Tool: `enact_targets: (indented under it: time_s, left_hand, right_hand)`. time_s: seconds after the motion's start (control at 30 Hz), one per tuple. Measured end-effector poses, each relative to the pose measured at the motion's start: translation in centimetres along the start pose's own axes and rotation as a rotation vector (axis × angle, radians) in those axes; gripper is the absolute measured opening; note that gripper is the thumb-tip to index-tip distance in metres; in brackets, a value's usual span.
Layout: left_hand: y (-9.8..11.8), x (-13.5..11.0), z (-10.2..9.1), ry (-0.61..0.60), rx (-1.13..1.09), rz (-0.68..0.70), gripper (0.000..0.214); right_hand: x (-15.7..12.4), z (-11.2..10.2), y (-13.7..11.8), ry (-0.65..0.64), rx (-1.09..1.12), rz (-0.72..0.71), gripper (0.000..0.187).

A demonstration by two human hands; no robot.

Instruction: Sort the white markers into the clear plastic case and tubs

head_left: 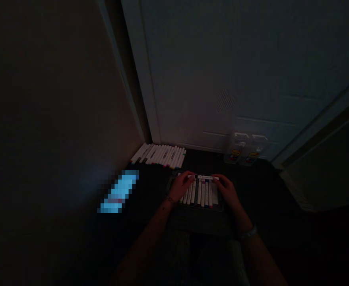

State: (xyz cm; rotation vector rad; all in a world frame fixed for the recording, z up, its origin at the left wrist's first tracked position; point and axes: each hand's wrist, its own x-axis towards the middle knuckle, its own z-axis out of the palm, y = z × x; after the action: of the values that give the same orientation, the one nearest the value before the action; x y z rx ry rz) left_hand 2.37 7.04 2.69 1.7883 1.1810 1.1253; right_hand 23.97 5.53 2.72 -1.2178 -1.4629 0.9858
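Observation:
A white marker point(206, 177) lies level between my two hands, across the far side of a clear case point(219, 209). My left hand point(183, 186) is closed on the marker's left end, where a dark band shows. At the other end, the fingers of my right hand point(227, 191) pinch the marker. Below it, several white markers point(202, 194) stand side by side in the case, some with pink, blue or green ends. The hands cover parts of the case's left and right sides. Dim light hides finer detail.
A row of white markers point(159, 155) lies at the back left of the dark table point(150, 206). Two clear plastic containers point(234, 153) with yellow labels stand at the back right by the pale wall point(186, 79). A glowing, pixelated screen point(119, 192) is at left.

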Motion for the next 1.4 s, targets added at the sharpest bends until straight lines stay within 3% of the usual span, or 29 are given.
enact_targets:
  time_s: [1.4]
  left_hand:
    - [0.1, -0.1, 0.0, 0.001, -0.008, -0.006, 0.026]
  right_hand:
    - [-0.2, 0.1, -0.4, 0.007, 0.014, 0.020, 0.032]
